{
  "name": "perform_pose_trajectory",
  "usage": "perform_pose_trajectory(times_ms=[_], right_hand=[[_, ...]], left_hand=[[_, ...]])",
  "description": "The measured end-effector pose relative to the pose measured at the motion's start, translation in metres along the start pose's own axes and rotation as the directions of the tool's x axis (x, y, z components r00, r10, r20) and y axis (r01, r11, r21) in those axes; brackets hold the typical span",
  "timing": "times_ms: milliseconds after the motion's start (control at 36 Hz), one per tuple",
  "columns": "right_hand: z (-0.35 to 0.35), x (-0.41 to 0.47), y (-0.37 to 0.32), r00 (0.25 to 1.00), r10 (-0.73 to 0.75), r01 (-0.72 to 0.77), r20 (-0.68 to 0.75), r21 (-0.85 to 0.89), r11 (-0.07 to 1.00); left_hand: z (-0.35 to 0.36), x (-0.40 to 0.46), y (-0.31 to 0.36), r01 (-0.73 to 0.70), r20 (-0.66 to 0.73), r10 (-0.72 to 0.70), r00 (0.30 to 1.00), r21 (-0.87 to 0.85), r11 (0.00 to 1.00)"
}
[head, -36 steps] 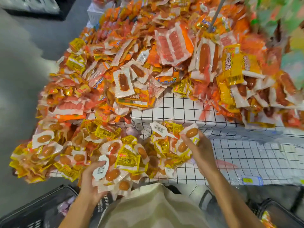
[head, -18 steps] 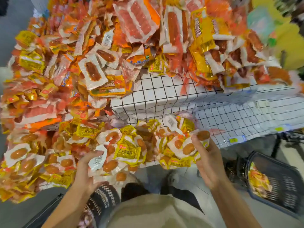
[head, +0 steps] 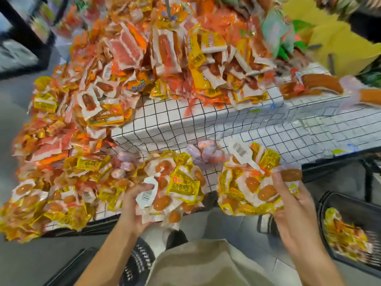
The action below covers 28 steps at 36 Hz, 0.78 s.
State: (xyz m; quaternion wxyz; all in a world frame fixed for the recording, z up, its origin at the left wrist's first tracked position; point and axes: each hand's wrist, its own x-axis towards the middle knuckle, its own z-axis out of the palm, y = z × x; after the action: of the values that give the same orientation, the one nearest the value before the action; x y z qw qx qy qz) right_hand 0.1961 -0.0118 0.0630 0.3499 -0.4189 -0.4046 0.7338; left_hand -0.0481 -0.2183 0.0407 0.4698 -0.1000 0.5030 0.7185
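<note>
Small yellow-and-white sausage packets lie heaped along the near edge of a white grid-patterned table (head: 216, 124). My left hand (head: 135, 205) grips a bunch of these packets (head: 165, 195) at the table's front edge, thumb on a white barcode label. My right hand (head: 292, 205) holds another bunch of packets (head: 250, 186) from below and the right, fingers curled around its right side. The two bunches sit a little apart, with a gap of bare table between them.
A large heap of orange, red and yellow snack packs (head: 144, 65) covers the table's left and back. Long sausages (head: 321, 83) lie at the right. A black basket (head: 350, 234) with yellow packets stands on the floor at lower right; another dark basket edge (head: 68, 271) is at lower left.
The view has swung right and down, bringing the right-hand basket into sight. Both hands keep hold of their bunches; the right-hand bunch has slid toward the table's front edge, apart from the left one.
</note>
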Motion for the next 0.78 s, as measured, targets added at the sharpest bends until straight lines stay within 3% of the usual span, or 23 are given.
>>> perform_pose_trajectory(times_ms=[222, 361, 500, 667, 778], right_hand=[[-0.144, -0.004, -0.013, 0.971, -0.002, -0.007, -0.239, -0.039, 0.999], [-0.23, -0.011, -0.012, 0.885, -0.037, 0.032, -0.463, -0.018, 0.999], [-0.284, -0.024, -0.015, 0.812, -0.018, 0.075, -0.583, 0.075, 0.994], [-0.324, -0.028, -0.02, 0.698, 0.021, 0.11, -0.715, 0.136, 0.985], [-0.344, -0.025, -0.025, 0.632, 0.097, 0.169, -0.769, 0.26, 0.951]], left_hand=[[0.102, 0.002, -0.091, 0.13, 0.076, -0.139, 0.987, 0.11, 0.985], [0.168, 0.005, -0.139, 0.138, 0.064, -0.157, 0.986, 0.229, 0.964], [0.228, 0.017, -0.175, 0.131, 0.138, -0.192, 0.972, 0.364, 0.922], [0.294, 0.054, -0.211, 0.274, 0.22, -0.437, 0.872, 0.52, 0.809], [0.342, 0.084, -0.239, 0.267, 0.228, -0.489, 0.842, 0.611, 0.745]])
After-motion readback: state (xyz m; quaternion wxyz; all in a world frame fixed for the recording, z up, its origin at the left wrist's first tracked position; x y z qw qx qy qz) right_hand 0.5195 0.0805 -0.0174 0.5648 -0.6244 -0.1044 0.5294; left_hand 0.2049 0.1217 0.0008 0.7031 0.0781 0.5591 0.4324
